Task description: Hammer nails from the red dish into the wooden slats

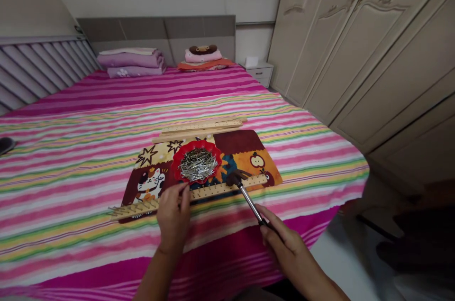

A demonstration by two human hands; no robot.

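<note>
striped bedspread (71, 163) below, nails (119, 211) seemingly fill only our wooden strip (213, 190)'s left part; our right hand (284, 240) grips a hammer (250, 202), our left hand (173, 215) curls, its hold unclear.

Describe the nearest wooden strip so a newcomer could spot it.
On the striped bed lies a patterned mat with a red bowl. Beside the left hand, the wooden strip crosses the mat's near side. Nails bristle from its left end, unlike the strips beyond the bowl.
</note>
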